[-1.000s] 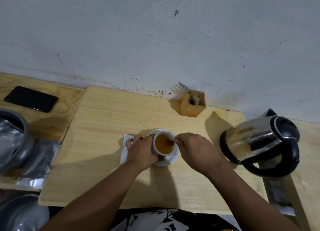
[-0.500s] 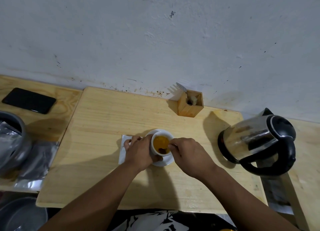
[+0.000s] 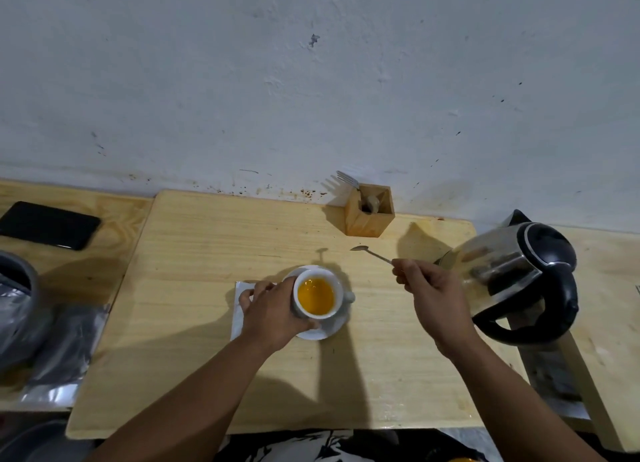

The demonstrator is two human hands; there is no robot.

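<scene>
Your left hand (image 3: 273, 311) curls round the small white ceramic cup (image 3: 317, 297) of orange liquid, which stands on its round white saucer (image 3: 327, 333) on the pale wooden table (image 3: 207, 254). To its right, your right hand (image 3: 429, 295) pinches the thin metal spoon (image 3: 370, 253) by its handle, apart from the cup, beside the steel kettle (image 3: 502, 264).

Dim, flat light reaches my counter (image 3: 207, 240) from the right, so the kettle (image 3: 512, 274) and the spoon (image 3: 370, 253) throw soft shadows leftward. A broad shadow darkens the near wood. The frame's edges bow, and the left margin looks soft.
</scene>
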